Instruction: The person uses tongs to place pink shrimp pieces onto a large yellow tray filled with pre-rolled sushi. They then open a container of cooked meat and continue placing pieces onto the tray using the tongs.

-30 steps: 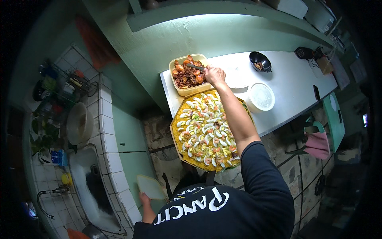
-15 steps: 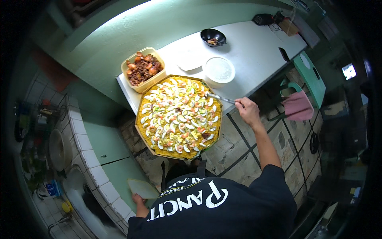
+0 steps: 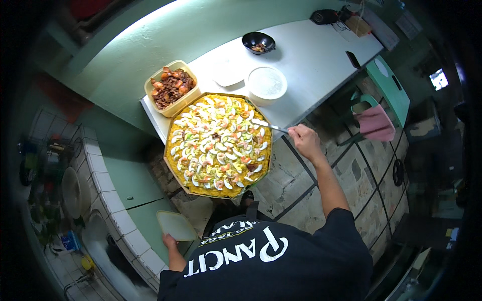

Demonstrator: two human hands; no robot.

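Observation:
In front of me, partly on the white table (image 3: 311, 65), is an octagonal tray (image 3: 175, 176) heaped with yellow noodles topped with egg slices, shrimp and greens (image 3: 216, 145). My right hand (image 3: 306, 142) is closed round the handle of a slender metal utensil (image 3: 276, 127). The utensil's pale tip lies over the tray's right side; its exact kind is unclear. Low on the left, my left hand (image 3: 169, 241) grips a translucent, squarish plastic lid (image 3: 176, 226) by its edge, beside the green cabinet.
Behind the tray stand a yellow tub (image 3: 185, 98) of brown and orange pieces, a round lidded white tub (image 3: 266, 84) and a black bowl (image 3: 258, 37). A phone (image 3: 353, 59) lies near the table's right edge. Left is a tiled sink counter (image 3: 111, 200); right, a pink cloth (image 3: 375, 125).
The utensil's tip has shifted slightly on the tray's right side, and my right hand is a little lower and further left. My left hand still holds the lid. The whole view has shifted slightly.

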